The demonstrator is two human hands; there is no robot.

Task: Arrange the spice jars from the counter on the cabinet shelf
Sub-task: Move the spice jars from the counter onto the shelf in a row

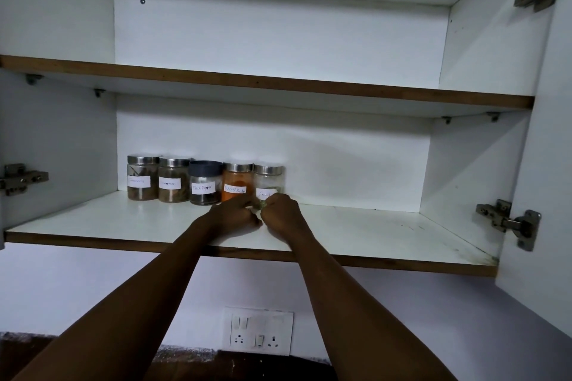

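Several labelled glass spice jars stand in a row at the back left of the lower cabinet shelf (371,227). From the left there are two steel-lidded jars of brown spice (142,178) (174,181), a dark-lidded black pepper jar (204,184), an orange red chilli powder jar (237,182) and a fennel jar (268,180). My left hand (232,215) and my right hand (282,213) meet at the base of the fennel jar, fingers closed around its lower part from both sides. Its bottom is hidden behind my fingers.
The upper shelf (278,83) holds nothing. Cabinet doors stand open at both sides, with metal hinges at the left (21,178) and the right (510,223). A white switch and socket plate (258,331) sits on the wall below, above a dark counter (185,365).
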